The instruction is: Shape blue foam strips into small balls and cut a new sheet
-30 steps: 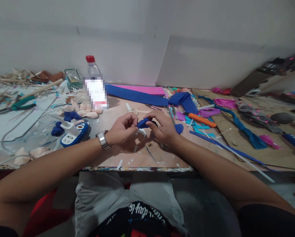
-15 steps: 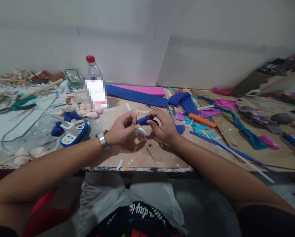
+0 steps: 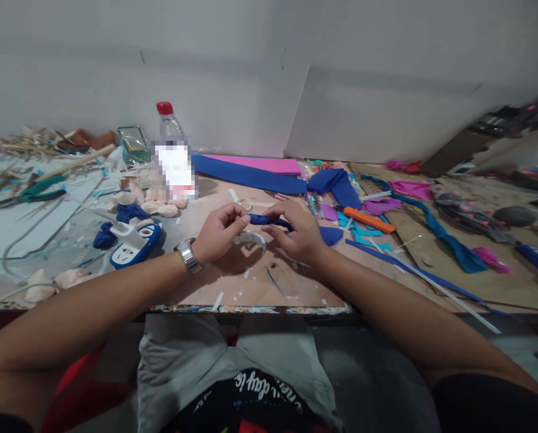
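A small roll of blue material (image 3: 259, 219) lies between my two hands above the board. My left hand (image 3: 222, 231), with a metal watch at the wrist, pinches its left end between thumb and fingertips. On the other side, my right hand (image 3: 294, 232) holds the right end, its thumb and fingers around it. A curved white strip (image 3: 252, 239) hangs just below the roll, beside my left hand. Behind the hands sits a cream tape ring (image 3: 244, 204). A blue piece (image 3: 330, 236) shows to the right of my right hand.
A red-capped bottle (image 3: 172, 127) stands at the back left. A blue-and-white power strip (image 3: 136, 249) is left of my hands, with green-handled pliers (image 3: 43, 188) farther left. Long blue material (image 3: 250, 175) lies behind; an orange cutter (image 3: 368, 220) is at right.
The blue roll now lies straighter and more of it shows between my hands. My right fingers have loosened and shifted slightly. The curved white strip has moved a little left and up.
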The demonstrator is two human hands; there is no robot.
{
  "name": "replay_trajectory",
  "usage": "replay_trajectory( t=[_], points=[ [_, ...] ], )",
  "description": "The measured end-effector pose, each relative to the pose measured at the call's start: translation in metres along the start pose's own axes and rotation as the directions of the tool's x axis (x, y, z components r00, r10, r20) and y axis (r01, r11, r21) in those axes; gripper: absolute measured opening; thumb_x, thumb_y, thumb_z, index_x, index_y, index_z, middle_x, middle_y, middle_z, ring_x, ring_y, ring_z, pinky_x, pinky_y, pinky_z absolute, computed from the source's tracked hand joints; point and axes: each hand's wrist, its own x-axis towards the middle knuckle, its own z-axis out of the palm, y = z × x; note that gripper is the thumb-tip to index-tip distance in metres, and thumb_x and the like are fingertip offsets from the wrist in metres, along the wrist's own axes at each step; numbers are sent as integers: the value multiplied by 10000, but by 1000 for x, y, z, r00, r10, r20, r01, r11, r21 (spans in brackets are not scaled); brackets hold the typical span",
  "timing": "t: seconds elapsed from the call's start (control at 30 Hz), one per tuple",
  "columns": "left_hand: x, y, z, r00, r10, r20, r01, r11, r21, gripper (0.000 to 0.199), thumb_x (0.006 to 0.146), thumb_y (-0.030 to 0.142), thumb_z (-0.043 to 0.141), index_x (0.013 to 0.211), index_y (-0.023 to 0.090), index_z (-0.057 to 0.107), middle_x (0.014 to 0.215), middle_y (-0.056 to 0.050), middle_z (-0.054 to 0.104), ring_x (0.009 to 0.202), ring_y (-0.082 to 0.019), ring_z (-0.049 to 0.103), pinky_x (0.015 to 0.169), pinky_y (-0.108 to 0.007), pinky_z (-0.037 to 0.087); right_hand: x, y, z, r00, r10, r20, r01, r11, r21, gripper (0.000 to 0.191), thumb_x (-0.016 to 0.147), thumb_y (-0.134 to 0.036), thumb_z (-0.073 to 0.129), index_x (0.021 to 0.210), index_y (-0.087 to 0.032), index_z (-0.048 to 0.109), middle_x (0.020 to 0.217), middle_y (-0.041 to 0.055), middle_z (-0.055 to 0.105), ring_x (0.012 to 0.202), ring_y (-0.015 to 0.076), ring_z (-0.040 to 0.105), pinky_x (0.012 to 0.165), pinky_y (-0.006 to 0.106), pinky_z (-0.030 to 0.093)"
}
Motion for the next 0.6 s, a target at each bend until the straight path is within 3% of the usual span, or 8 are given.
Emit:
replay_trajectory(
  t=[0.2,0.37,0.6],
  points=[
    [1,1,0,998,-33,-50,35,999,39,129,833,286,654,832,160,625,654,22,545,586,-107,461,579,-245,363,0,-2,-1,1000,-6,4,6,1000,7,243,987,-448,638,1063,-219,660,971,63,722,906,234,661,850,384,491],
    [0,4,1,998,-42,-44,44,999,27,133,826,293,639,816,165,606,654,24,549,587,-105,459,583,-243,365,-1,-1,-1,1000,21,21,-21,1000,0,232,1019,-433,580,1075,-218,644,934,57,688,859,220,633,828,378,480],
    [-1,3,2,995,-83,53,83,997,7,164,831,325,624,810,169,580,650,27,545,581,-107,465,586,-241,377,0,-1,-1,997,61,48,-61,998,-7,259,1038,-456,531,1052,-219,634,946,64,690,873,226,623,834,386,472]
  ],
)
